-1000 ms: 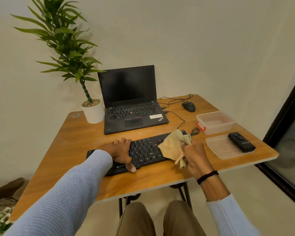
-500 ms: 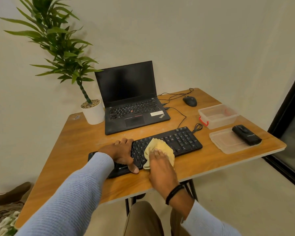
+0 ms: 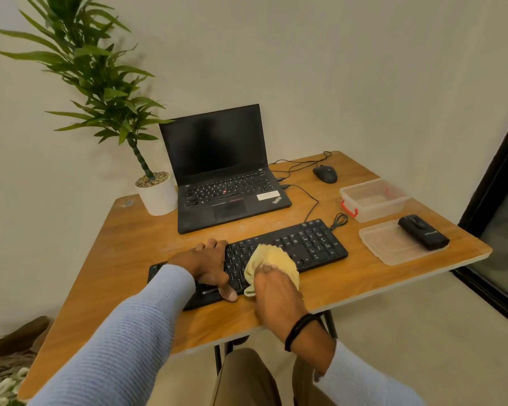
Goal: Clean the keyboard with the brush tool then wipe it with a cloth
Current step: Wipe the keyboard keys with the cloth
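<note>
A black keyboard point(image 3: 305, 244) lies across the front of the wooden table point(image 3: 135, 253). My left hand point(image 3: 208, 266) rests flat on its left part, thumb at the front edge, holding it down. A yellow cloth point(image 3: 273, 259) is bunched on the middle keys, and my right hand point(image 3: 276, 291) presses on its near side. The black brush tool point(image 3: 423, 232) lies on a clear plastic lid point(image 3: 387, 247) at the right of the table, away from both hands.
An open black laptop point(image 3: 226, 183) stands behind the keyboard, a white potted plant point(image 3: 156, 194) to its left. A black mouse point(image 3: 324, 174) and cables lie at the back right. An empty clear container point(image 3: 373, 199) sits beside the lid. The table's front edge is near my knees.
My right hand has carried the cloth from the keyboard's right end leftward onto the middle keys. The left hand has stayed on the keyboard's left part.
</note>
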